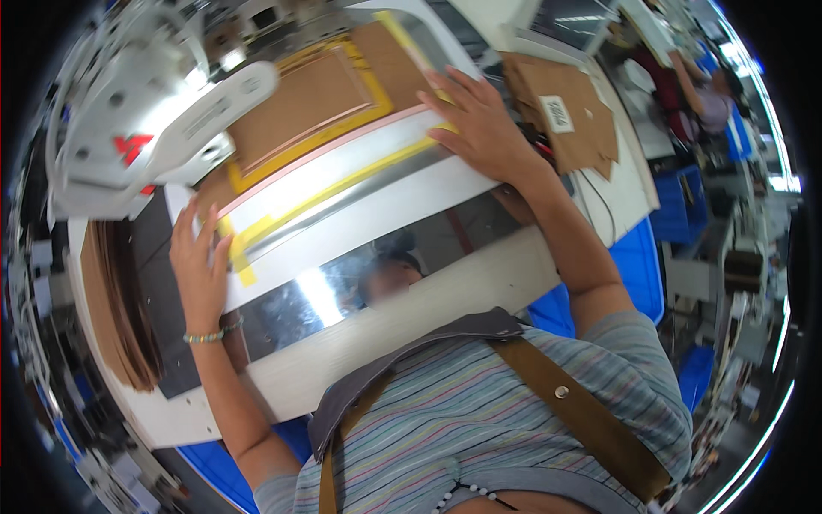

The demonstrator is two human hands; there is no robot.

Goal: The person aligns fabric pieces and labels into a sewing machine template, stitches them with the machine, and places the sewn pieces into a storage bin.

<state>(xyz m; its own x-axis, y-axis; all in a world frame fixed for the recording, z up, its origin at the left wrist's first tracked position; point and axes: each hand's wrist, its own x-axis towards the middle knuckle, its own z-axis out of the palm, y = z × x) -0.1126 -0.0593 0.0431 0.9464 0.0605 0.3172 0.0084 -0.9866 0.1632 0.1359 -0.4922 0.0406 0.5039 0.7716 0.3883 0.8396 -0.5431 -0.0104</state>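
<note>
My left hand [201,257], wearing a beaded bracelet, rests at the left end of a white board [342,218], near yellow tape [244,261], its fingers apart. Across the board run a long yellow strip [342,180], a grey strip and a pink strip. My right hand [484,128] lies on the board’s right end, fingers spread toward a brown sheet [394,68]. Between my hands, just beyond the pink strip, is a yellow frame [372,94] around a brown panel [291,107]. A white machine arm [214,111] reaches over the upper left.
Brown sheet stacks [116,300] [578,141] flank the workspace. A reflective plate [437,231] lies along the white worktable's near edge [454,300]. Blue bins [638,274] sit beside and under it. A cable [599,197] lies at right; a co-worker [711,107] works beyond.
</note>
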